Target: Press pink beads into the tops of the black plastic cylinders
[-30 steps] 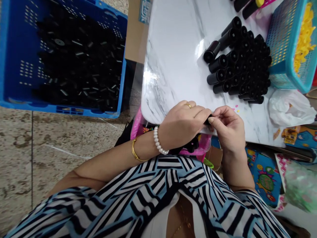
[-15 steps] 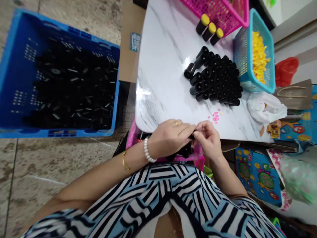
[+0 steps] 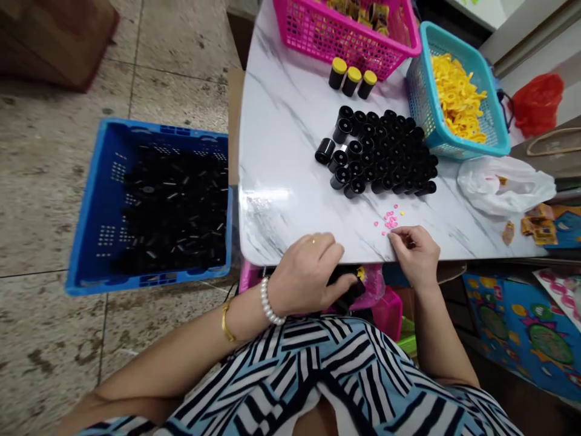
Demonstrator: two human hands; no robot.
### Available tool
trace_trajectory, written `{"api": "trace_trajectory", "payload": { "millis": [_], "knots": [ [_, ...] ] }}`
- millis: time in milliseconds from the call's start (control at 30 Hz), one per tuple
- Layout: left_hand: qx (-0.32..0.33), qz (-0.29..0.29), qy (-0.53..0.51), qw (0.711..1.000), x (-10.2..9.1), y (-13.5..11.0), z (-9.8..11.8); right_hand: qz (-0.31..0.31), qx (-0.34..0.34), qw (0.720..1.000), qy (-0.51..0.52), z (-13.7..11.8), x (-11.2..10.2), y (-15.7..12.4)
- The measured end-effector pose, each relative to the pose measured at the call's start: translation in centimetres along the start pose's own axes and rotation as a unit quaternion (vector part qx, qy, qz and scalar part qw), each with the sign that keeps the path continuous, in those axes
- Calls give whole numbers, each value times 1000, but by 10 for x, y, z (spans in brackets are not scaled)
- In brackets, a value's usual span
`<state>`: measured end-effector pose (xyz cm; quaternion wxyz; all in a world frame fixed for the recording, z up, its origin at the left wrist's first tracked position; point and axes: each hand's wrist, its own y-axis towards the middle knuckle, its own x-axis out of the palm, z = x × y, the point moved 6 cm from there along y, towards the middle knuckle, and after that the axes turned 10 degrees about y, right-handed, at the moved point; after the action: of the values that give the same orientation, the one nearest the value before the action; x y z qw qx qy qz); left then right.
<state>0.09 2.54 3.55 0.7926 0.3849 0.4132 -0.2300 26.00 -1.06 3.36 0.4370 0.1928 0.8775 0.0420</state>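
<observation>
My left hand is above the table's front edge, fingers curled and thumb reaching forward. Dark shapes lie behind the thumb, and what the hand holds is hidden. My right hand rests at the table edge, thumb and forefinger pinched at the near side of a small scatter of pink beads; whether a bead is between them is too small to tell. A yellow bead lies beside the pink ones. Beyond stand many black cylinders, open ends up, one cylinder tilted at their left.
Three yellow-capped black cylinders stand before a pink basket. A turquoise basket holds yellow pieces. A white plastic bag lies right. On the floor at left, a blue crate holds black pieces. A pink container sits below the table edge.
My hands have come apart from a dark piece they both held. The right hand has moved right to the pink beads; the left has drawn slightly back. The camera view has shifted.
</observation>
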Motion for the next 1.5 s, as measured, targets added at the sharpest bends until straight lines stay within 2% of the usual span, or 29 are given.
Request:
{"api": "trace_trajectory", "payload": {
  "millis": [133,200,300,367,433,533,600,667,700,800,867,933,967,1033,1167,1233,1367,1500],
  "knots": [
    [-15,-3,-10,1000,6,15,-8,-29,10,999,-21,-2,-3,-3],
    [-27,15,2,1000,5,10,-12,-56,32,998,-25,-2,-6,-2],
    [-92,14,77,993,-1,-9,-24,-82,37,995,-47,-3,-6,0],
    [-133,7,130,982,-6,-20,-31,-71,9,994,-82,-4,-6,0],
    [-144,16,141,979,-10,-25,-33,-48,-34,990,-128,-4,-5,-1],
    [-100,40,45,993,-10,-17,-24,-9,-65,984,-167,-6,-3,-5],
    [-72,49,-43,995,-6,-5,-16,17,-22,994,-101,-9,-5,-8],
    [-71,66,-99,990,-4,5,-12,18,68,995,69,-13,-1,-12],
    [-75,77,-113,988,-3,8,-11,4,116,978,173,-16,5,-14],
    [-95,94,-143,981,0,11,-13,-80,221,881,410,-33,34,-15],
    [-111,97,-149,978,1,10,-16,-129,255,831,477,-43,49,-11],
    [-132,100,-130,978,0,8,-19,-168,268,805,502,-50,59,-7],
    [-138,101,-114,979,0,7,-20,-182,267,801,505,-53,62,-5],
    [-139,96,-84,982,1,8,-19,-195,255,809,492,-58,65,-1],
    [-129,102,-79,983,4,8,-18,-175,218,862,423,-65,62,2],
    [-129,104,-99,981,4,7,-18,-169,196,877,404,-70,62,2],
    [-114,108,-143,977,3,4,-18,-166,158,885,406,-80,65,1],
    [-112,128,-157,973,2,3,-19,-151,193,873,422,-80,73,-7]
  ]
}}
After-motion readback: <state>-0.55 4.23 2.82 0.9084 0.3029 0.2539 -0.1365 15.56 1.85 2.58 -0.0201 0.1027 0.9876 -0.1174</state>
